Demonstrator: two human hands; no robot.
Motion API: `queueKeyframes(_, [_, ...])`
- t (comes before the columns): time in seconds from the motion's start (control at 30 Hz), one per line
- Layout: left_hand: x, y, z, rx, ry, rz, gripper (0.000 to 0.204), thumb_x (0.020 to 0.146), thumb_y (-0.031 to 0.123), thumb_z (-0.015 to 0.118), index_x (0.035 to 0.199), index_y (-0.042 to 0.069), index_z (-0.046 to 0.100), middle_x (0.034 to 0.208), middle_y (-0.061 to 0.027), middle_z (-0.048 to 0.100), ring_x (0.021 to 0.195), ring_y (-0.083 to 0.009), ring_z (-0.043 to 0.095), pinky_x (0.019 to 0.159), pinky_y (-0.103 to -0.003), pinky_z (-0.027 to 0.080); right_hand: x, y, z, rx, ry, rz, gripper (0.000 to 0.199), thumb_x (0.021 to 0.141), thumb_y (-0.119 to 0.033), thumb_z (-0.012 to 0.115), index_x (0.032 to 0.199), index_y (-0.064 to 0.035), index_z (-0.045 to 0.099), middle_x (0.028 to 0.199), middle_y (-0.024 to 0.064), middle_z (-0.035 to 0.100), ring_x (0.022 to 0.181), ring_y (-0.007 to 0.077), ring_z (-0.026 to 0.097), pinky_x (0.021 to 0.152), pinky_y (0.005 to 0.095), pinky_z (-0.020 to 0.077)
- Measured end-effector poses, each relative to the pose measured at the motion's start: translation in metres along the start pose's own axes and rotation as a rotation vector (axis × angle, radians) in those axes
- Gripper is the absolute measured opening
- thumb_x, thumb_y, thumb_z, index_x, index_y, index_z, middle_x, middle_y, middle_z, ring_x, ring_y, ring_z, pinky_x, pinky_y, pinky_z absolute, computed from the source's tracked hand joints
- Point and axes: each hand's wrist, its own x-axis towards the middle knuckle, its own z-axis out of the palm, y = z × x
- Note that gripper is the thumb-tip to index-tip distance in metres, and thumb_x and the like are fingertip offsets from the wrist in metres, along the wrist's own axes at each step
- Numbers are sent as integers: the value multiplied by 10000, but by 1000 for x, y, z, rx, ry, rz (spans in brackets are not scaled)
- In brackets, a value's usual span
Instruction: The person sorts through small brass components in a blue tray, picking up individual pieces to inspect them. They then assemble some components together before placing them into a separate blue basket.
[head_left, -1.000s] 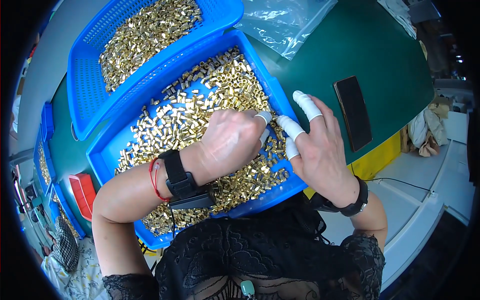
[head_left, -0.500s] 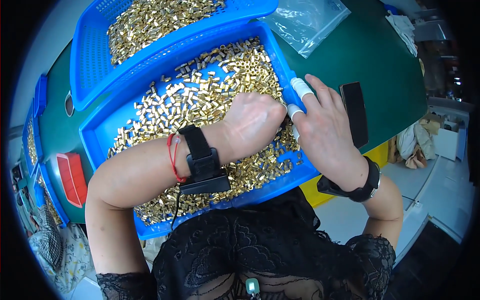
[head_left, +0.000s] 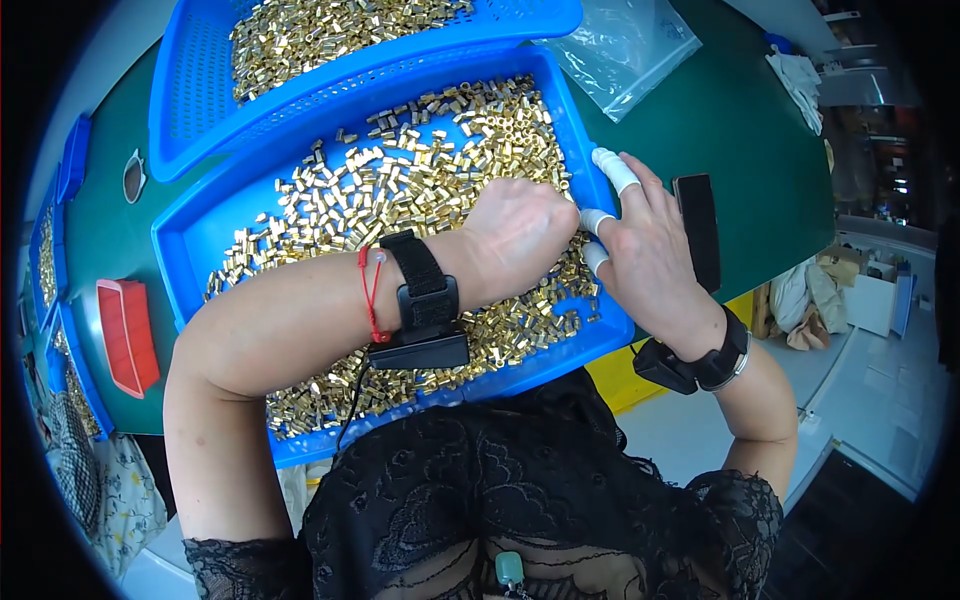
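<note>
Many small brass fittings [head_left: 390, 195] lie loose in a blue plastic tray [head_left: 213, 215] in front of me. Over the tray's right half, my left hand [head_left: 520, 235] is curled into a fist, knuckles up. Its fingertips are hidden, so whatever it holds does not show. At the tray's right rim is my right hand [head_left: 650, 245], white coverings on several of its digits. Its fingers are spread, the covered thumb and forefinger pointing toward the left fist. I see nothing held in it.
A blue perforated basket [head_left: 195, 100] of brass pieces overlaps the tray's far side. A clear plastic bag [head_left: 635, 55] and a dark phone [head_left: 698, 230] lie on the green table [head_left: 770, 200]. Leftward are a red bin [head_left: 128, 335] and more blue trays [head_left: 75, 365].
The whole view has shifted slightly. Both hands keep nearly the same places by the tray's right rim, the left still in a fist. No piece is seen taken or let go.
</note>
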Motion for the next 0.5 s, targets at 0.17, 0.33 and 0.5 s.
queueKeyframes(0.17, [0, 0, 0, 20, -18, -5, 82, 736, 46, 618, 720, 4, 687, 744, -194, 678, 737, -336, 694, 649, -426, 551, 3, -2, -2, -60, -36, -29, 247, 652, -7, 730, 896, 22, 725, 1343, 233, 479, 1318, 381, 403, 1042, 485, 359])
queueKeyframes(0.33, [0, -4, 5, 5, 31, 33, 63, 693, 43, 623, 737, 30, 666, 674, -185, 639, 651, -361, 652, 605, -470, 516, 0, 7, 4, 41, -26, -14, 261, 639, 1, 740, 899, 11, 729, 1378, 235, 454, 1324, 377, 399, 1044, 467, 359])
queueKeyframes(0.5, [-2, 0, 1, -5, -11, 0, 80, 751, 65, 625, 716, 26, 687, 746, -184, 676, 741, -328, 690, 650, -428, 546, -3, 6, 3, 95, -47, -6, 275, 634, 1, 743, 909, -3, 733, 1392, 236, 447, 1328, 375, 397, 1045, 459, 362])
